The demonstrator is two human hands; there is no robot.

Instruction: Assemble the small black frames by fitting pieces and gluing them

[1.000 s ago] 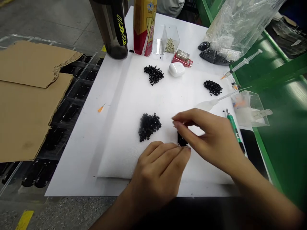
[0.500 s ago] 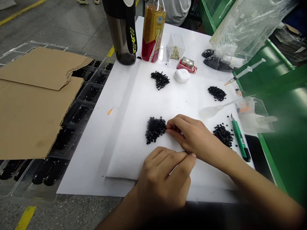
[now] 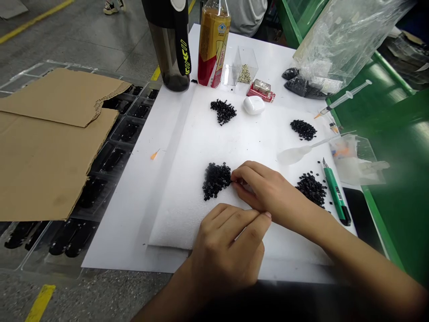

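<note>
A pile of small black square pieces (image 3: 216, 181) lies on the white foam sheet (image 3: 174, 214). At the right edge of this pile, my right hand (image 3: 261, 185) is closed in a pinch, with a tiny dark piece at its fingertips. My left hand (image 3: 229, 246) is in front of it, thumb and forefinger pressed together close under the right palm. Whatever the left fingers hold is hidden. Another pile of black squares (image 3: 311, 190) sits right of my right forearm. Farther back are two heaps of smaller black parts (image 3: 224, 112) and black grains (image 3: 303, 129).
On the right are a green utility knife (image 3: 336, 194), a plastic dropper (image 3: 295, 155) and a syringe (image 3: 345, 98). A dark tumbler (image 3: 170, 53), a drink bottle (image 3: 212, 49) and a white case (image 3: 254, 105) stand behind. Cardboard (image 3: 43, 165) covers trays at left.
Both hands keep nearly the same pose; the left fingertips have shifted slightly left, and the dark bit beside them is now hidden. A person's shoes show more at the top left.
</note>
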